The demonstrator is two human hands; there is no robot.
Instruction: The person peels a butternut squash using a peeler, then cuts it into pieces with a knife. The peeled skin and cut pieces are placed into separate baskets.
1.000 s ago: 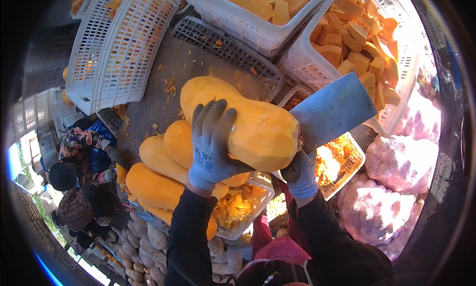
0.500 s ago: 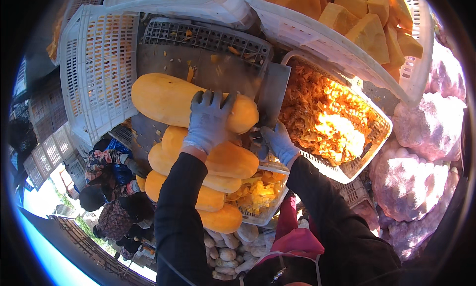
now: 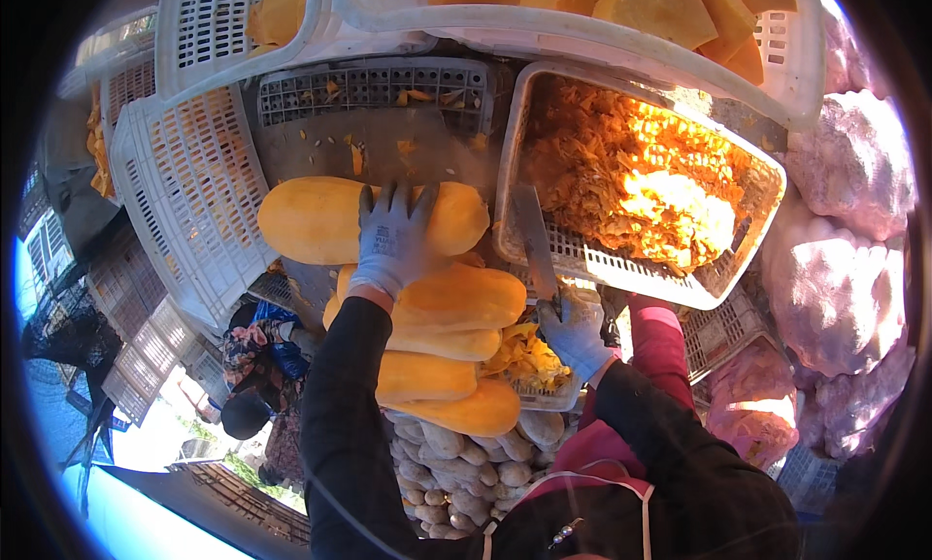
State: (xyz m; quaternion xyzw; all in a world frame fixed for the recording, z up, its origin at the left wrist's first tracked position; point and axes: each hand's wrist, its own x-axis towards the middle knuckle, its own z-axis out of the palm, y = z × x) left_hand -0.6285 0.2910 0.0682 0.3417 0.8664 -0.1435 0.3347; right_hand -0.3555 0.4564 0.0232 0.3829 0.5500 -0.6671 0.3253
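A long, smooth, pale-orange squash (image 3: 309, 220) lies crosswise on the metal work surface. My gloved left hand (image 3: 393, 245) clasps its top right of the middle, fingers over the far side. My gloved right hand (image 3: 573, 335) is closed on a broad-bladed knife (image 3: 533, 232). The blade points away from me beside the near left corner of the crate of pulp, apart from the squash; my fingers hide its handle. A round tan thing (image 3: 582, 306) shows by the right hand, its kind unclear. More squashes (image 3: 456, 298) are stacked nearer to me.
Orange pulp fills a white crate (image 3: 510, 172) at the right. Crates of cut squash pieces (image 3: 650, 12) stand along the far side. An upright white crate (image 3: 189, 206) borders the left. Potato-like roots (image 3: 466, 463) lie below. Sacks (image 3: 825, 288) stand right. Another person (image 3: 267, 385) works at lower left.
My right hand has drawn the knife toward me and right, away from the squash's end. The left hand stays on the squash. The whole view has shifted.
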